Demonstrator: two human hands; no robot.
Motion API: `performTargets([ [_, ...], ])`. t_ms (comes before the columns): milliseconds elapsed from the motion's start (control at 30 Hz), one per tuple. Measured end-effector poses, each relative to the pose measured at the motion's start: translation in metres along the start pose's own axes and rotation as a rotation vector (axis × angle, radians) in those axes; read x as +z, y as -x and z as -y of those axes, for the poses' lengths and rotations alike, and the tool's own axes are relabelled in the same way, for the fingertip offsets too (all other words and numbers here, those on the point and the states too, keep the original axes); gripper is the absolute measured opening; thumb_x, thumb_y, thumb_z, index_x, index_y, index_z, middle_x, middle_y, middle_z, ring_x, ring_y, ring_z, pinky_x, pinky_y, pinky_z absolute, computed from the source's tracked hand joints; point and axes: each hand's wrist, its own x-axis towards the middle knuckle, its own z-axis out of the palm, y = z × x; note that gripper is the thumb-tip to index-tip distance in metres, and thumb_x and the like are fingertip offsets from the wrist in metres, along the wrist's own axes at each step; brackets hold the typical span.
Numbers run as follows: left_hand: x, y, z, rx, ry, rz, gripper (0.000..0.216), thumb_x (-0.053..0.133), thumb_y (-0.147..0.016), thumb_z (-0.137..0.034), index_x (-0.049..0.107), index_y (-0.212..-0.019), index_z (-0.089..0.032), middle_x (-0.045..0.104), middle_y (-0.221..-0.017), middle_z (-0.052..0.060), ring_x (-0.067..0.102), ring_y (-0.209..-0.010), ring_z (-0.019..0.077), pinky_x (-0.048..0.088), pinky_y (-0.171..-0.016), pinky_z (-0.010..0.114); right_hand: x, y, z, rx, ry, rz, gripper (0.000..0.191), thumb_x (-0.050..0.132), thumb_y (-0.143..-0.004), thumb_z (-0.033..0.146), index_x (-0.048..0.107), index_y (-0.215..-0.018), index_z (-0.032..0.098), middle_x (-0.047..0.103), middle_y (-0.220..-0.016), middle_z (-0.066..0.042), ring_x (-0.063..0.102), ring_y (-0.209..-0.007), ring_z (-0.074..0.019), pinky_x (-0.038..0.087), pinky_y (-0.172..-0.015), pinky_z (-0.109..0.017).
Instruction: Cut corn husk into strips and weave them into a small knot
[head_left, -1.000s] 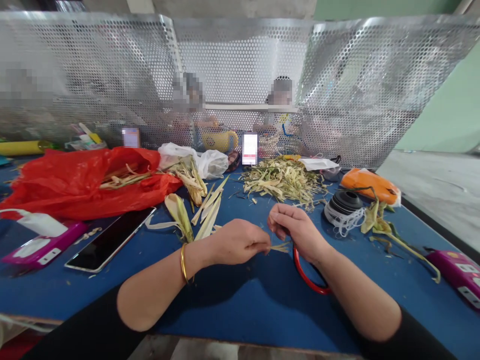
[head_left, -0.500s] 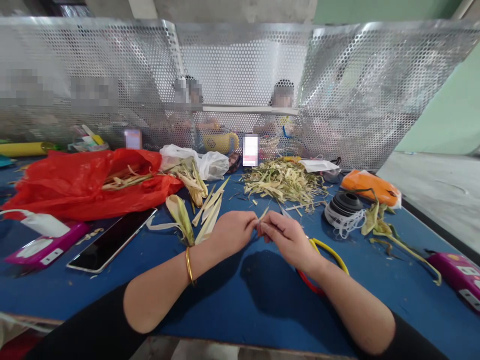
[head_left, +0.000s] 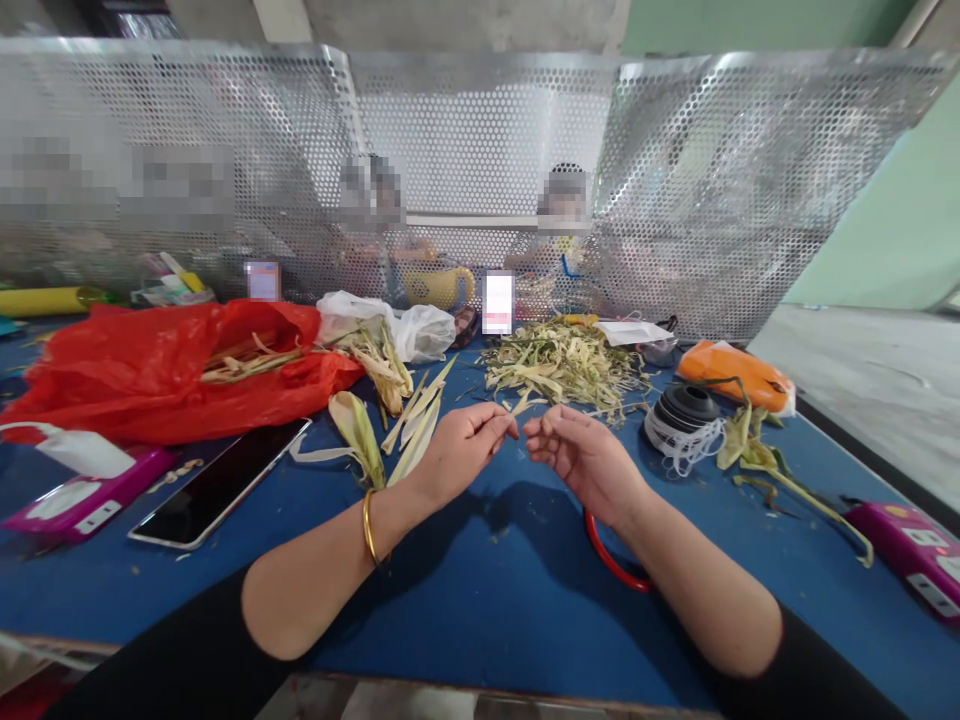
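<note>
My left hand is above the middle of the blue table, its thumb and fingers pressed together. Facing it across a small gap, my right hand has its fingers curled and thumb against the index finger. Whatever they pinch is too fine to make out; a pale sliver shows near the fingertips. Just beyond lies a heap of shredded dry husk strips. Left of my left hand are a folded corn husk and longer husk strips. A red loop handle shows under my right wrist.
A red plastic bag with husks, a phone and a purple power strip occupy the left. A black spool with white cord and an orange packet stand right. Behind rises a perforated metal screen, with people beyond.
My hands, touching at the fingertips before, have moved apart, right hand to the right and slightly up. The yellow handle beside the red one is now hidden behind my right hand and forearm.
</note>
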Motion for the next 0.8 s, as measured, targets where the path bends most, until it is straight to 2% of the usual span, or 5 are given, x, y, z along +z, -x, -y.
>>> performTargets([
  [100,0.001,0.0,0.004,0.033,-0.296,-0.039,0.028,0.044,-0.088,-0.028,0.061,-0.07,-0.018,0.057,-0.06,-0.001,0.051,-0.058,0.0134,0.037,-0.057,0.023,0.004,0.005,-0.005,-0.176,0.371,0.061,0.018,0.06,-0.083,0.033,0.06,-0.073,0.018,0.065,-0.077,-0.002,0.06,-0.072,-0.0141,0.048,-0.071,-0.028],
  [233,0.001,0.003,0.008,0.152,-0.578,0.216,0.027,0.044,-0.086,-0.019,0.067,-0.072,-0.019,0.068,-0.072,0.003,0.06,-0.071,0.0173,0.038,-0.066,0.025,0.004,0.008,-0.004,-0.267,0.739,0.141,0.019,0.056,-0.087,0.029,0.06,-0.072,0.019,0.059,-0.065,0.002,0.053,-0.062,-0.0117,0.042,-0.06,-0.024],
  [467,-0.009,0.006,-0.004,0.121,-0.045,0.688,0.025,0.05,-0.088,-0.028,0.067,-0.074,-0.016,0.052,-0.056,-0.002,0.045,-0.05,0.008,0.035,-0.053,0.02,-0.002,0.003,0.003,0.091,0.118,0.162,0.023,0.066,-0.076,0.031,0.054,-0.063,0.017,0.058,-0.061,0.002,0.047,-0.049,-0.0078,0.038,-0.05,-0.021],
  [633,-0.005,0.004,-0.004,-0.071,0.336,0.36,0.028,0.052,-0.088,-0.04,0.059,-0.076,-0.016,0.039,-0.05,-0.007,0.033,-0.041,0.0054,0.027,-0.043,0.018,-0.002,0.0,0.003,0.093,-0.096,0.086,0.016,0.07,-0.073,0.027,0.06,-0.068,0.016,0.061,-0.065,0.001,0.055,-0.057,-0.0098,0.047,-0.059,-0.023],
  [800,0.006,0.0,0.003,-0.12,0.265,0.071,0.025,0.052,-0.085,-0.038,0.057,-0.075,-0.016,0.042,-0.053,-0.007,0.036,-0.041,0.0063,0.029,-0.04,0.019,-0.001,-0.001,-0.003,-0.056,0.078,0.007,0.019,0.065,-0.08,0.034,0.06,-0.072,0.017,0.066,-0.077,-0.002,0.06,-0.065,-0.0116,0.049,-0.067,-0.027],
])
